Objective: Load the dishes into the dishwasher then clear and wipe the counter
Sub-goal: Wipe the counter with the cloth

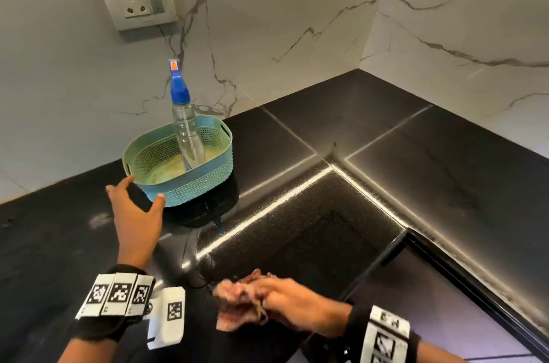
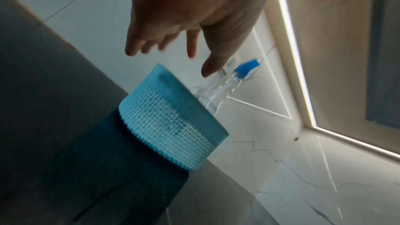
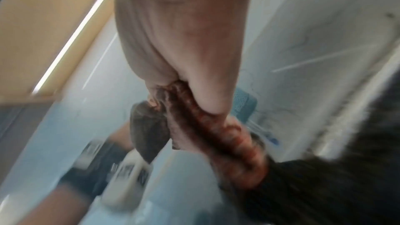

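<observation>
Counter (image 1: pixel 386 184), black and glossy, fills the lower part of the head view and meets a white marble-veined wall (image 1: pixel 282 21) in a corner at the upper right. Left of centre stands a teal perforated basket (image 1: pixel 184 184) on the counter, and a clear spray bottle (image 1: pixel 185 131) with a blue nozzle leans upright inside it, its top rising above the rim. The left hand (image 1: pixel 133 214) reaches toward the basket's near corner with fingers spread wide and straight; thumb and forefinger sit at the basket's wall, but the left wrist view shows the fingers (image 2: pixel 134 47) apart from the rim, gripping nothing. At the bottom centre the right hand (image 1: pixel 285 303) presses down on the counter, fingers curled round a crumpled reddish-brown cloth (image 1: pixel 237 300); the blurred right wrist view shows that cloth (image 3: pixel 216 134) bunched in the fist. A wall socket (image 1: pixel 136 0) sits at the upper left.
</observation>
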`<state>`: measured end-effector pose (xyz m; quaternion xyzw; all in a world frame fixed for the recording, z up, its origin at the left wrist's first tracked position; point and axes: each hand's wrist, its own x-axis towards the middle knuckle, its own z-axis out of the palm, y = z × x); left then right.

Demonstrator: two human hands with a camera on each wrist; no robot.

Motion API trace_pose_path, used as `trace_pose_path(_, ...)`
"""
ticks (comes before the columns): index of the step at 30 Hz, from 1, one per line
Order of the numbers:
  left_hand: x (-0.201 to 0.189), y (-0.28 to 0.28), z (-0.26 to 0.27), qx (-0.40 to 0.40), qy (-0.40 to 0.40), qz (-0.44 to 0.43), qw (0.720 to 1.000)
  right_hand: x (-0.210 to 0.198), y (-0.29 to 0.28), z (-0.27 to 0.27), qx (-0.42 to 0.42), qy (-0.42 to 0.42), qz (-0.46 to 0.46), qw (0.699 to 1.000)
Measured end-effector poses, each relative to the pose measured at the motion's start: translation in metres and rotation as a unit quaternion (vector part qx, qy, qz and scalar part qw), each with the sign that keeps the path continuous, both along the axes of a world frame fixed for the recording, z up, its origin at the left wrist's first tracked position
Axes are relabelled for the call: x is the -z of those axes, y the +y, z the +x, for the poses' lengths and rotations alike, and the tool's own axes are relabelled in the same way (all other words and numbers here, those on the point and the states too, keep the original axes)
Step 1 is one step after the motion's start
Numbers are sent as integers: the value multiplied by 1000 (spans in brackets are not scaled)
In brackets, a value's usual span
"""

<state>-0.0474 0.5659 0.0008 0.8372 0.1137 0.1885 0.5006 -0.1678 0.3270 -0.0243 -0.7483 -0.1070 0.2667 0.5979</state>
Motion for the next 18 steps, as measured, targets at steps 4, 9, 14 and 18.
trace_pose_path(4,-22,3,-23,165,58,-71,982,-27,10,38,97,242,224,939)
trace_pose_path(9,-48,2,-49,257,212,-273,902,-63,37,87,133,299,287,900)
trace_pose_path(14,-60,27,-44,186,169,-231,940,-86,74,132,112,249,275,922)
trace_pose_path(18,-70,46,-22,86,106,-254,958,-113,102,175,12,136,162,977)
